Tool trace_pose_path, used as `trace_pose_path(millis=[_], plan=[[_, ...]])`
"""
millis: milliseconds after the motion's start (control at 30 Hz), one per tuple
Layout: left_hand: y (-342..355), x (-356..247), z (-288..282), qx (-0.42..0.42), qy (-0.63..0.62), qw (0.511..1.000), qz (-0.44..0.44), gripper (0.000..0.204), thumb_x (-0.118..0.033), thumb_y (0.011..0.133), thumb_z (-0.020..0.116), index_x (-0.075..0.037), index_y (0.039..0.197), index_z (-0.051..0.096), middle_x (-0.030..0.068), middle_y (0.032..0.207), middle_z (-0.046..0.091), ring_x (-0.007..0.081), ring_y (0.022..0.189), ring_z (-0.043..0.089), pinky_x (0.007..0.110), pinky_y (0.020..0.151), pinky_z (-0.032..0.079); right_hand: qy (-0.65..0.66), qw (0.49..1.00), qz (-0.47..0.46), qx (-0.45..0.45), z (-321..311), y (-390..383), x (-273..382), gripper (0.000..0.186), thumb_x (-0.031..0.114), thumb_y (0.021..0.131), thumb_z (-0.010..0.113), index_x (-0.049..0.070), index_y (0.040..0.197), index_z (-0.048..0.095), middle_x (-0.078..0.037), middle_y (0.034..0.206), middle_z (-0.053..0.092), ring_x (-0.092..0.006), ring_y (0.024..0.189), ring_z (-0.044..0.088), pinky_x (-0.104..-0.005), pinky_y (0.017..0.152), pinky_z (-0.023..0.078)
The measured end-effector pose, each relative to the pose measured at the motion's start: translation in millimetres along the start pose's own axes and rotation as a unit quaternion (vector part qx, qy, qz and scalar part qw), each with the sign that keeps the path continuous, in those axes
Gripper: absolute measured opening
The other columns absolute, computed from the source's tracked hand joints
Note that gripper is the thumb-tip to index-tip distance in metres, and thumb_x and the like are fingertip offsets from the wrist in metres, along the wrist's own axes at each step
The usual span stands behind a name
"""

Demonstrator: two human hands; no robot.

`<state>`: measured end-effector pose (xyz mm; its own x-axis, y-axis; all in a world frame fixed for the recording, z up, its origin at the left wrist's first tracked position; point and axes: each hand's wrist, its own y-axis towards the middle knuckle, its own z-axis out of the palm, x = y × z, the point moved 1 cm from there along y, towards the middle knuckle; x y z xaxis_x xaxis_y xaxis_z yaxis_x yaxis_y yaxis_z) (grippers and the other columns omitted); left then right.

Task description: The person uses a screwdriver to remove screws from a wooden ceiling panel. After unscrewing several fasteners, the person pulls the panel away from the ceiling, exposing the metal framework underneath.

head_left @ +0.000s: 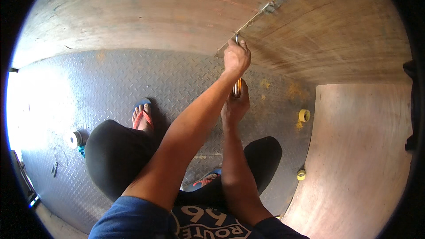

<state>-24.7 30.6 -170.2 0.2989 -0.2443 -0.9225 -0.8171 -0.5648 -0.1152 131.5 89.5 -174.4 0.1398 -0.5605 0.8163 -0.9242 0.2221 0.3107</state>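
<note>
My left hand (pixel 237 57) is closed around a slim shiny metal piece (pixel 237 39), whose tip reaches the lower part of a corner seam (pixel 253 17) between two brown wooden wall panels. Just below it, nearer to me, my right hand (pixel 236 104) grips an orange-and-silver tool (pixel 237 88). My left wrist partly covers that tool, so I cannot tell its kind or whether the metal piece belongs to it. Both arms stretch forward over the floor.
Textured metal plate (pixel 186 75) covers the floor. Two yellow tape rolls (pixel 304 115) (pixel 301 175) lie by the right panel (pixel 354 150). To the left are a white spool (pixel 73 139) and a small dark tool (pixel 54 169). My sandalled foot (pixel 142 117) stands between.
</note>
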Motion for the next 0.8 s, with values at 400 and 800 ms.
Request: trace_pose_path(millis=[400, 800], plan=[[0.2, 3.4, -28.5, 0.147, -0.306, 0.929, -0.146, 0.052, -0.038, 0.089, 0.08, 0.007, 0.108, 0.062, 0.0093, 0.085, 0.067, 0.0191, 0.061, 0.067, 0.032, 0.054, 0.056, 0.358, 0.869, 0.34, 0.039, -2.2, 1.2, 17.8, 0.037, 0.034, 0.096, 0.072, 0.005, 0.11, 0.053, 0.0, 0.075, 0.048, -0.0106, 0.058, 0.043, -0.0285, 0.051, 0.039], [10.0, -0.8, -39.5, 0.195, -0.325, 0.915, -0.143, 0.04, -0.032, 0.094, 0.075, 0.008, 0.09, 0.07, 0.0111, 0.07, 0.07, 0.0215, 0.06, 0.072, 0.033, 0.051, 0.055, 0.32, 0.864, 0.322, 0.22, -10.7, 17.9, 18.5, 0.032, 0.026, 0.101, 0.063, 0.001, 0.119, 0.055, -0.011, 0.097, 0.065, -0.0125, 0.074, 0.062, -0.025, 0.058, 0.048]])
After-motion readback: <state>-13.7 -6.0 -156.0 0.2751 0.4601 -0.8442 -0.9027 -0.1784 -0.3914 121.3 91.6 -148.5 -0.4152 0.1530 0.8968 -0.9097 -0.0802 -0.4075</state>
